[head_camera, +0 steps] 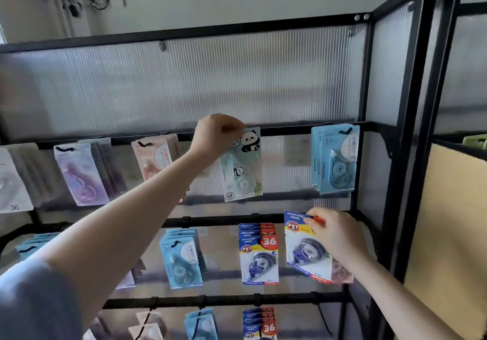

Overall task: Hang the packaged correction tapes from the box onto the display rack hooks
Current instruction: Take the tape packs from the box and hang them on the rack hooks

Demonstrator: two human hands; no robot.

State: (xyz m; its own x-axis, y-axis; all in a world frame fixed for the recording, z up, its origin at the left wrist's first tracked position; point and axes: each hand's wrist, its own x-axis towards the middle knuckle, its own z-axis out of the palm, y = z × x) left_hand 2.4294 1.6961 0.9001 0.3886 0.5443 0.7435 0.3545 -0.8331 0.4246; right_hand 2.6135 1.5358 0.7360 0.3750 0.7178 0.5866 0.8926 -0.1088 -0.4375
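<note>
Left hand [214,134] pinches the panda pack [242,165] by its stiff top edge at the upper rail [290,129] (hook apparently hidden), right hand [334,230] pinching the light blue-and-white pack [305,247] near the rack's right post.

One head-worn wide-angle view faces the rack [263,130] straight on and slightly upward, close enough that both forearms reach in from below; rails bow toward the edges.
</note>
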